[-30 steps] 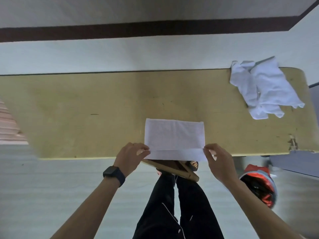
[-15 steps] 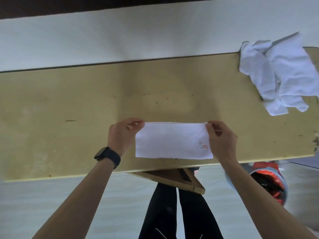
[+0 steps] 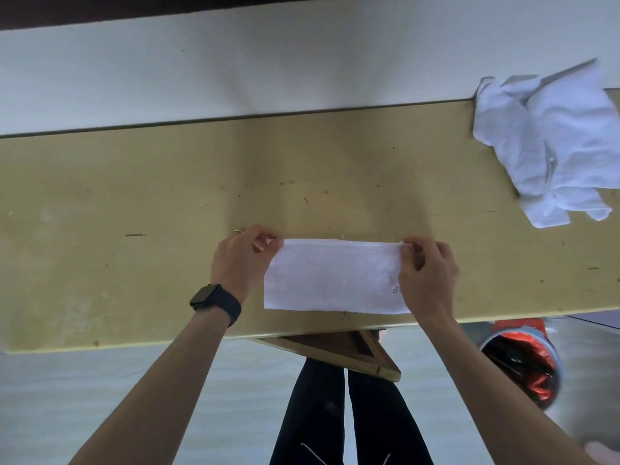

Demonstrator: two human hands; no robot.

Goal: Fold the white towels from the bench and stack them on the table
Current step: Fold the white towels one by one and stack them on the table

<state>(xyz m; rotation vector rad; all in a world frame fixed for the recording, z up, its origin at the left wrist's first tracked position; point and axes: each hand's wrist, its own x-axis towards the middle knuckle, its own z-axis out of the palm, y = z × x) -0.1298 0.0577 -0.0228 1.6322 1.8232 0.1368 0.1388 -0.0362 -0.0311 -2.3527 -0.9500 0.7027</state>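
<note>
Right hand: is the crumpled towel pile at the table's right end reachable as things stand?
Probably, but not while it is busy: the right hand pinches the folded towel at its far corner. Only bare table lies between it and the crumpled towels, with nothing blocking.

Both hands (image 3: pixel 245 263) (image 3: pixel 429 276) forward (pinch grips)

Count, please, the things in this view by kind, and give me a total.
Folded towel: 1
Towel heap: 1, towels within uncountable
Hands: 2, left hand, right hand
Watch: 1
Bin: 1
Wooden top: 1
Total: 7
</note>
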